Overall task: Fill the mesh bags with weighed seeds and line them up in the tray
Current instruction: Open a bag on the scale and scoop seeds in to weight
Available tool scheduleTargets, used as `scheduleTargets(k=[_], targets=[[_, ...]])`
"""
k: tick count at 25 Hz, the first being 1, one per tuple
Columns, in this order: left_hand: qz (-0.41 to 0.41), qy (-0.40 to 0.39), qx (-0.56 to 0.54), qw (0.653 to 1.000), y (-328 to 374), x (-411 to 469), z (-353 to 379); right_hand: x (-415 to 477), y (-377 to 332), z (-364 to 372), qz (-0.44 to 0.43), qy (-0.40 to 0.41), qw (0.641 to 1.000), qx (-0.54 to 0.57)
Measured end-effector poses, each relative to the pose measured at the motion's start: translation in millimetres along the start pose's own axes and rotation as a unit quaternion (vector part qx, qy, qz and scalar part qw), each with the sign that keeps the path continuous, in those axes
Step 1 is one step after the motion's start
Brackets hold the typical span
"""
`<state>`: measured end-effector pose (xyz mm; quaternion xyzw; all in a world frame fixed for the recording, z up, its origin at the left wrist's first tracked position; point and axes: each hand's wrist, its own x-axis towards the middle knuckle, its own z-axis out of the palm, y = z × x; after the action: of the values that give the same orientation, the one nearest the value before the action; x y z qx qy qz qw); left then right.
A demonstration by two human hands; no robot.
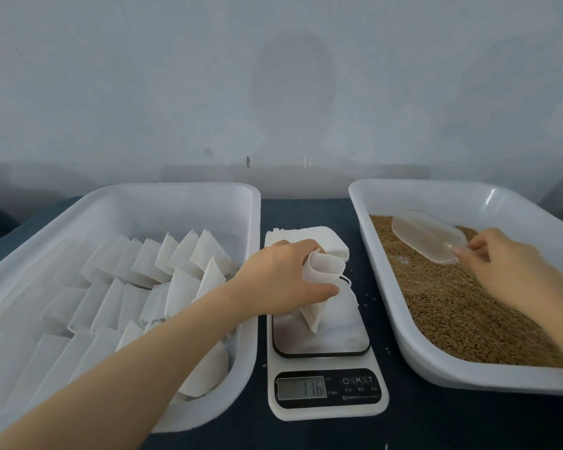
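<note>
my left hand (283, 274) grips mesh bag (322, 271) over scale (325, 394), right hand (501, 261) pinches scoop (426, 235) in seeds (452, 303); tray (143, 196) mostly lined (far end bare).

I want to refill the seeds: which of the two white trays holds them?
The right tray, where the right hand holds a scoop; the left tray holds only mesh bags.

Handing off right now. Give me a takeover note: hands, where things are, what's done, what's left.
Left hand holds an open mesh bag over the scale; it looks unfilled. Right hand holds the clear scoop over the seeds in the right tray.
Spare bags are stacked behind the scale. Filled bags stand in rows in the left tray.
Done: several rows lined up.
Left: scoop seeds into this bag, weigh, place it, repeat with the stack.
</note>
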<state>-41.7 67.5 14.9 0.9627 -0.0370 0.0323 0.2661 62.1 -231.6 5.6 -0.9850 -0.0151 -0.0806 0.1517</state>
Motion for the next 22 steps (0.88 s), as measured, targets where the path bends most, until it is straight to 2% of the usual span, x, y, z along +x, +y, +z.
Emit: scheduleTargets(k=[10, 14, 22], targets=[[-0.004, 0.003, 0.005, 1.0, -2, 2, 2, -3, -1, 2, 0.043, 0.003, 0.994, -0.098], [-0.002, 0.002, 0.007, 1.0, -3, 3, 3, -2, -4, 9, 0.018, -0.012, 0.993, -0.112], [0.003, -0.004, 0.006, 1.0, -6, 3, 3, -5, -12, 12, -0.01, -0.1, 0.995, -0.029]])
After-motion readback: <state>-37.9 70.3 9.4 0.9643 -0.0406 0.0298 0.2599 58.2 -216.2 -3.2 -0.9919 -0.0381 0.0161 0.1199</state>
